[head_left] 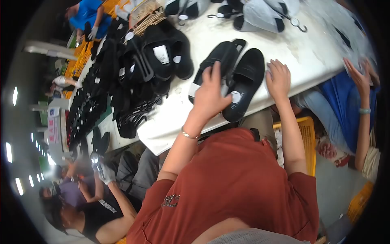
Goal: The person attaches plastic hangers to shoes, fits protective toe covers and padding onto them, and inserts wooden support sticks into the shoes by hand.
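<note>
Two black slip-on shoes lie side by side on the white tabletop in front of me. My left hand (212,92), with a bracelet at the wrist, is over the left shoe (221,55). Its fingers are apart and its thumb points towards the right shoe (248,67). Slight blur hides whether the fingers press on the upper. Inside the right shoe shows a round white sticker (235,96). My right hand (278,79) rests on the table just right of that shoe, fingers stretched out and holding nothing.
Many black shoes (152,53) with hangers crowd the table's left side. Plastic-wrapped shoes (260,18) lie at the back. Another person's hands (359,75) are at the right, and a gloved co-worker (106,173) is at lower left. A yellow crate (307,138) stands below the table edge.
</note>
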A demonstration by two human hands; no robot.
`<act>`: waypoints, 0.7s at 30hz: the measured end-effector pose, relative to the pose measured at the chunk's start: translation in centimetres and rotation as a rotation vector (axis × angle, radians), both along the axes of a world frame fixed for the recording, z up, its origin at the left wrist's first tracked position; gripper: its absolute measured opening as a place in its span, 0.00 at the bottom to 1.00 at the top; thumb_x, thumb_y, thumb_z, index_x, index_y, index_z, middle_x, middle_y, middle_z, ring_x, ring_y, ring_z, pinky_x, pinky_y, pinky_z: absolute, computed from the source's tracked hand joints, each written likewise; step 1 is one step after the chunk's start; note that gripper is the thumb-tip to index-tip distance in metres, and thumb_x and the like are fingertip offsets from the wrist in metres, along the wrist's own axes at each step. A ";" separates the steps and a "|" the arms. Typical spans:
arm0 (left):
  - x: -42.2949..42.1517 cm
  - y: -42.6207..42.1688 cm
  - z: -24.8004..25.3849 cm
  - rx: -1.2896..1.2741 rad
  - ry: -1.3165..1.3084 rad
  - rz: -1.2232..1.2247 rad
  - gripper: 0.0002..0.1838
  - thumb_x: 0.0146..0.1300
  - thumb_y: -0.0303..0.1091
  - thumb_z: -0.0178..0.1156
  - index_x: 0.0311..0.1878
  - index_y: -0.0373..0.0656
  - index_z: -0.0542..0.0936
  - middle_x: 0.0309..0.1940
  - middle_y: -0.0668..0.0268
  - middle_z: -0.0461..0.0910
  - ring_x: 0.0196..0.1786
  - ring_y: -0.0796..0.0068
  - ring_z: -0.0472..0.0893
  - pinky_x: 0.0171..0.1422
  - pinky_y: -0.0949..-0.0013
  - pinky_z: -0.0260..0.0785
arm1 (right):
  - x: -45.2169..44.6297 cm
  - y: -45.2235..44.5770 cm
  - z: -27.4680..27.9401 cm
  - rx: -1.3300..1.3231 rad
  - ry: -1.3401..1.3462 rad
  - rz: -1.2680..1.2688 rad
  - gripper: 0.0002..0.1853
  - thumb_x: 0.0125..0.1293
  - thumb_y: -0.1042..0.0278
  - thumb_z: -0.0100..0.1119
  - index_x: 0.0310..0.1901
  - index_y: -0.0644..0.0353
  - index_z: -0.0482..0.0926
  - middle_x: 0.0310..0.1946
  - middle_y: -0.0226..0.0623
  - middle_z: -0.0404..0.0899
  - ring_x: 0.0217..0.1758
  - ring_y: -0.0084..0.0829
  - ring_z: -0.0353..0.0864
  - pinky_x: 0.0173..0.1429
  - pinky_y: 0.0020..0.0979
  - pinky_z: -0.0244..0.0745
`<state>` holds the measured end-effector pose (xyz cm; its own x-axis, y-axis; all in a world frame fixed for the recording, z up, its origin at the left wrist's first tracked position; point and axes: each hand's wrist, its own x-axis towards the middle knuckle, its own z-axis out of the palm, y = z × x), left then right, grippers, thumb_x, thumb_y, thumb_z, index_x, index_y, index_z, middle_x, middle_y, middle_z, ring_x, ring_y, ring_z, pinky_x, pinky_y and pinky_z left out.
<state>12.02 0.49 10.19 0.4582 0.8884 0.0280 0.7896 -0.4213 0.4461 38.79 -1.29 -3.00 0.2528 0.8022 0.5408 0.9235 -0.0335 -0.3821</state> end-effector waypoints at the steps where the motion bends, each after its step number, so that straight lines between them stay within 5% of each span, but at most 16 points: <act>1: 0.9 0.0 0.8 -0.055 0.022 -0.006 0.57 0.49 0.36 0.73 0.81 0.43 0.51 0.75 0.39 0.58 0.63 0.35 0.77 0.61 0.49 0.77 | 0.0 0.1 -0.2 -0.010 -0.023 -0.012 0.15 0.65 0.67 0.61 0.52 0.58 0.84 0.60 0.39 0.82 0.71 0.42 0.73 0.79 0.51 0.58; 3: 2.2 0.3 -0.6 0.039 0.097 -0.028 0.53 0.52 0.30 0.70 0.80 0.44 0.53 0.72 0.40 0.61 0.64 0.37 0.76 0.61 0.48 0.77 | 0.2 0.2 -0.5 0.000 -0.028 0.008 0.15 0.66 0.66 0.60 0.53 0.58 0.84 0.61 0.38 0.81 0.72 0.42 0.72 0.79 0.50 0.58; 7: 2.2 0.9 -2.2 0.096 -0.175 -0.057 0.36 0.51 0.19 0.62 0.68 0.43 0.71 0.64 0.47 0.67 0.63 0.42 0.76 0.61 0.48 0.76 | 0.5 0.3 -0.7 -0.007 -0.036 0.033 0.17 0.67 0.67 0.59 0.56 0.58 0.83 0.62 0.38 0.81 0.72 0.42 0.72 0.79 0.50 0.58; 21: -4.3 -4.3 -0.5 0.018 -0.465 -0.058 0.33 0.52 0.18 0.63 0.65 0.42 0.73 0.64 0.56 0.68 0.61 0.49 0.78 0.57 0.54 0.75 | 1.5 0.7 -1.8 -0.042 -0.094 0.061 0.16 0.72 0.65 0.54 0.57 0.58 0.83 0.63 0.40 0.80 0.71 0.45 0.74 0.76 0.47 0.62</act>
<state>7.70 -3.86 9.72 0.4424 0.8591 0.2575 0.4820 -0.4699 0.7395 40.30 -0.55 -4.78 0.1526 0.8372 0.5252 0.9561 0.0093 -0.2927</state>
